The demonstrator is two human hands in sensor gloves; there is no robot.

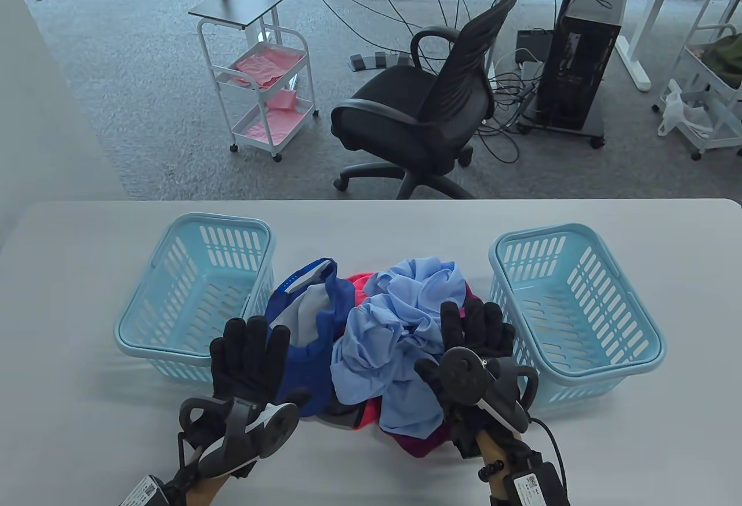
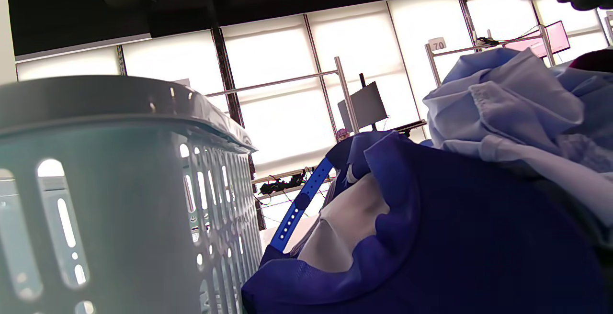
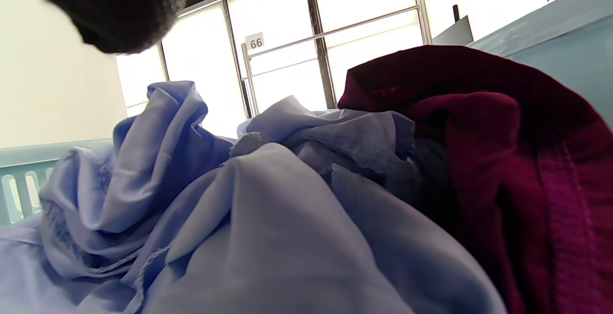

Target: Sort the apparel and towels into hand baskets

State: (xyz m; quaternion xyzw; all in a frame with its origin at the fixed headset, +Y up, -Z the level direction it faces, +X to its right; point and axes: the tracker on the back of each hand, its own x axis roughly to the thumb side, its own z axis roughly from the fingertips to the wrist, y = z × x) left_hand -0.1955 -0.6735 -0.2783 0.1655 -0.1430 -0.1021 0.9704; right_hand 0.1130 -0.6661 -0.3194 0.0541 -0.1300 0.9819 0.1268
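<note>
pile: clothes [image 1: 400,349] heaped mid-tabletop between two baskets [image 1: 194,303] [image 1: 574,309], long axis running near edge to far
left hand [image 1: 249,355]: fingers spread, nothing gripped
right hand [image 1: 475,338]: spread flat too

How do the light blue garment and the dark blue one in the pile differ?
The light blue garment is pale, plain and heavily crumpled, lying on top in the middle; the dark blue garment is deep blue with grey-white panels and sits on the pile's left, partly under it. Both lie in one heap between the baskets.
</note>
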